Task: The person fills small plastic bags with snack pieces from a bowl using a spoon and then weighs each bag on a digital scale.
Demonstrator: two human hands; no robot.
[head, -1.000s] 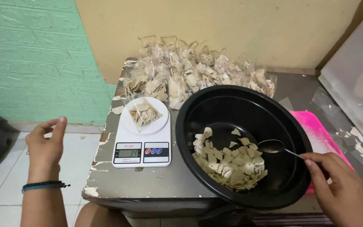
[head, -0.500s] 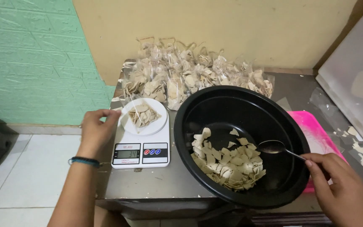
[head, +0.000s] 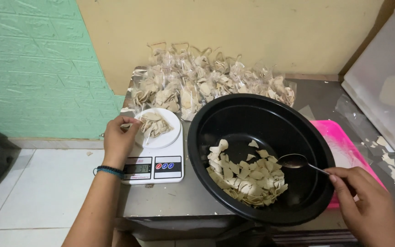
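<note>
— So where's the left hand [head: 119,137]?
— Fingers pinch the clear bag of chips [head: 152,124] on the white scale [head: 154,158].
— The right hand [head: 369,206]?
— Gripping a spoon [head: 300,162] over the black bowl [head: 316,137].

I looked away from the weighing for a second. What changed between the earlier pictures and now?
The left hand moved rightward from beside the table to the small bag of chips on the scale, fingers pinching its edge. The right hand keeps the spoon over the black bowl; nothing else moved.
</note>
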